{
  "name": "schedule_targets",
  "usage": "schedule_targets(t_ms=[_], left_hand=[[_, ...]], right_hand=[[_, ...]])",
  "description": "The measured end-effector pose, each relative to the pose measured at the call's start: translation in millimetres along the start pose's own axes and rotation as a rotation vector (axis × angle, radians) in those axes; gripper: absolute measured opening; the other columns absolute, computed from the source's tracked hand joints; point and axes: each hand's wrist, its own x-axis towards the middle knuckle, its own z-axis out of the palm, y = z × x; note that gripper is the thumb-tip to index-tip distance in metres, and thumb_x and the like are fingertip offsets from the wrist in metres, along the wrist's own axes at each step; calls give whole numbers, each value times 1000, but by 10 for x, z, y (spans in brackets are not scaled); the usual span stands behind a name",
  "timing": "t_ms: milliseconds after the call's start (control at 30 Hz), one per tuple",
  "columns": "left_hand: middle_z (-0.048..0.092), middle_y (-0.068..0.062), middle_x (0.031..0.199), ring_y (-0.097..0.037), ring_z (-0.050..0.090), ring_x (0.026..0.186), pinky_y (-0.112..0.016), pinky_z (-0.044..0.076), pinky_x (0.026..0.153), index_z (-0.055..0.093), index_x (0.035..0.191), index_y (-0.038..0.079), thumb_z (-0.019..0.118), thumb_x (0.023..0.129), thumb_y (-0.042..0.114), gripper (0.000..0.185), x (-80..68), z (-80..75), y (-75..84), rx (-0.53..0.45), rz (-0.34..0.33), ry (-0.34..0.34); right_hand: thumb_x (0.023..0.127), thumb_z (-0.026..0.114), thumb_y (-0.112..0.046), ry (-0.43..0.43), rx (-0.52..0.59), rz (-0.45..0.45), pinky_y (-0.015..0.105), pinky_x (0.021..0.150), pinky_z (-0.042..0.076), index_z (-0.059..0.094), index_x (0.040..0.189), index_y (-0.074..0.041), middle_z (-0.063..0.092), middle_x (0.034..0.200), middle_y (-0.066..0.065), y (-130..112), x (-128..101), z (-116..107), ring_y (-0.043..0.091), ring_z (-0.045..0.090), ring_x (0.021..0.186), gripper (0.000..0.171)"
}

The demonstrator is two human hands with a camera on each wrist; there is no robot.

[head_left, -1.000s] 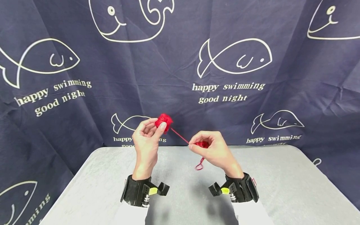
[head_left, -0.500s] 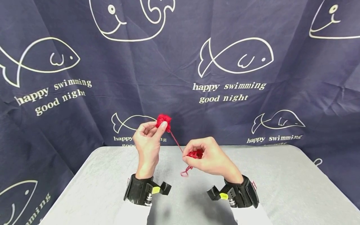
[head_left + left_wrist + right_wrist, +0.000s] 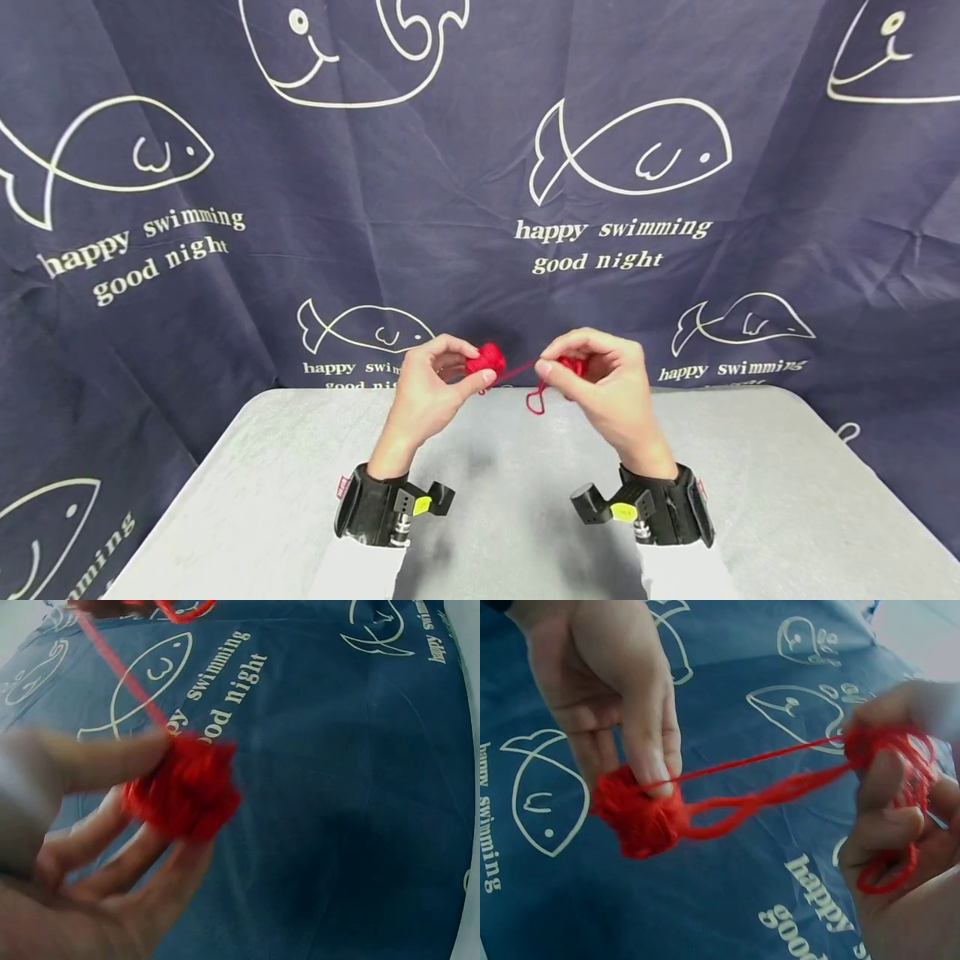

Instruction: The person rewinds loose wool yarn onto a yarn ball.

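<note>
Hands have closed in: a second ago the left hand [image 3: 431, 392] held the red yarn ball [image 3: 486, 358] high and well apart from the right, with a long slack strand between; now both sit level, near each other above the back edge of the grey table [image 3: 247, 475], and the strand [image 3: 517, 372] is short and near taut. The strand is running shorter between the hands, so I'd judge yarn is going onto the loops, not the ball. Left hand pinches the ball between thumb and fingertips [image 3: 112, 761], ball held in the air, not on the table. Right hand [image 3: 607, 387] is clenched on a bunch of yarn loops [image 3: 900, 772] wrapped round its fingers, one loose loop [image 3: 536, 403] dangling below. Count: one yarn ball, one connecting strand (right wrist view shows it doubled partway), one loop bundle, two black wrist mounts [image 3: 375, 508], one table, one navy fish-print backdrop [image 3: 150, 275].
</note>
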Motion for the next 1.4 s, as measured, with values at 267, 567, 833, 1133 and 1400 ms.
schedule_targets(t_ms=[267,567,833,1133,1400], left_hand=[[71,-11,98,-26,72,85,-38,61,79,67,93,2,80,79,-5,20,-50,-19,99,-103,-42,-403],[69,-17,104,-25,70,96,-48,58,90,62,104,-6,75,80,-12,28,-85,-40,211,-337,35,-679],[67,-11,109,-22,69,100,-42,58,92,56,116,-17,70,81,-14,38,-106,-31,326,-532,111,-636],[70,-4,102,-16,69,89,-26,60,79,71,102,9,68,76,-16,36,-105,45,372,-678,154,-97],[63,-8,99,-15,68,84,-27,60,78,66,93,2,72,75,-18,28,-47,74,347,-556,158,329]], right_hand=[[82,79,8,284,-50,68,18,52,47,73,93,7,69,74,4,31,34,-136,9,57,60,12],[84,78,6,225,-105,39,21,49,45,73,96,8,66,72,7,117,43,-146,15,53,55,14],[85,78,4,102,-168,71,23,48,43,74,95,4,63,71,6,245,33,-103,15,51,55,11],[86,74,6,-139,-139,148,26,43,42,73,93,0,66,73,5,323,-10,64,16,53,50,10],[85,76,3,-222,-189,157,25,43,39,75,90,-7,64,72,5,266,-37,168,17,50,50,10]])
